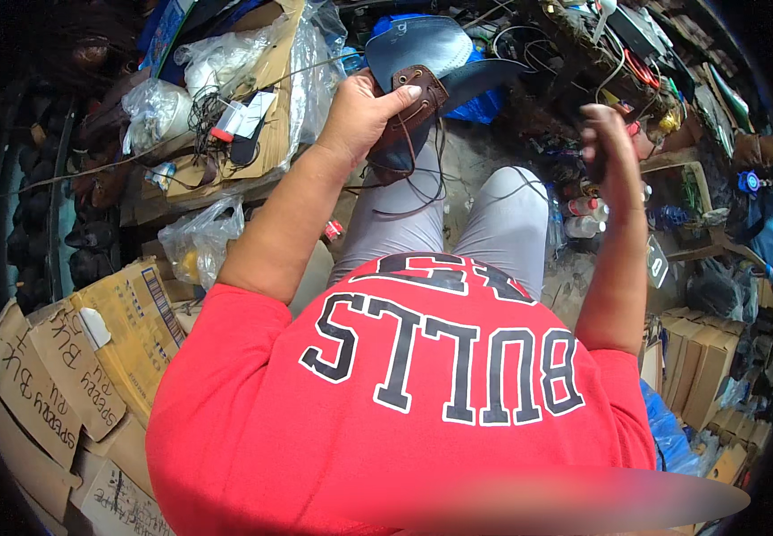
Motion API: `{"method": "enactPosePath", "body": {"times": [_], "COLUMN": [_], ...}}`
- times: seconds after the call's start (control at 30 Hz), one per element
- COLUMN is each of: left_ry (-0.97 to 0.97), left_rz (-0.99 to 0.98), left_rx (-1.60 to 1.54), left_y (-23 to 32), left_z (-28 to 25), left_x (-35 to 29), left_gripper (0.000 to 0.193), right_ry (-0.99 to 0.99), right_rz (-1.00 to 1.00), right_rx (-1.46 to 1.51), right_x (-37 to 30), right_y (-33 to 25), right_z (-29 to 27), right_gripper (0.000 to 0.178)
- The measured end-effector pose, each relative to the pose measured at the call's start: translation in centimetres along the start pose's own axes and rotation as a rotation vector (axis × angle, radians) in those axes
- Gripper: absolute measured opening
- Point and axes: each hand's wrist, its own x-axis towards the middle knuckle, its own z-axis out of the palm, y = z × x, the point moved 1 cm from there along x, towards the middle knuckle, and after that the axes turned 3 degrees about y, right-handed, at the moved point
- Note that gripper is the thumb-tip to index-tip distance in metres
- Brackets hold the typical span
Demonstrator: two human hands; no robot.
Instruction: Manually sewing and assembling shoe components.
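My left hand (359, 118) grips an unfinished leather shoe upper (417, 45), thumb pressed on its brown eyelet piece (422, 82). Smooth black leather flares out beyond the thumb, and the brown part has metal eyelets along it. A thin dark lace (442, 156) hangs from the upper and loops over my knees. Apart from the upper, on the right, my right hand (616, 147) is raised above the clutter. Its fingers are turned edge-on and smeared by motion, so whether they hold anything is hidden.
At the left stands a cardboard-topped surface (212, 174) with plastic bags (158, 112) and loose wires. Cardboard boxes (56, 384) lie at the lower left. Small bottles (584, 214) stand beyond my right knee. A cluttered bench (672, 125) and stacked cardboard (699, 357) line the right.
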Motion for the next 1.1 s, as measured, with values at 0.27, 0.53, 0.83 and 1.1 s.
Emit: {"method": "enactPosePath", "body": {"times": [0.27, 0.53, 0.83, 1.1], "left_ry": [0.052, 0.063, -0.069, -0.160], "left_rz": [0.205, 0.281, 0.244, 0.100], "left_rx": [0.162, 0.517, 0.551, 0.896], "left_y": [-1.8, -2.7, -3.5, -1.5], "left_z": [2.4, 0.3, 2.1, 2.4], "left_x": [-0.1, 0.7, 5.0, 4.8], "left_gripper": [0.017, 0.021, 0.027, 0.030], "right_ry": [-0.237, -0.741, -0.509, -0.200], "right_rz": [-0.214, 0.440, 0.148, 0.054], "right_rx": [-0.517, 0.256, 0.047, -0.458], "right_x": [-3.0, -3.0, -3.5, -3.2], "right_y": [1.9, 0.9, -0.3, -1.6], "right_z": [12.5, 10.6, 6.5, 1.4], "right_gripper": [0.023, 0.014, 0.021, 0.040]}}
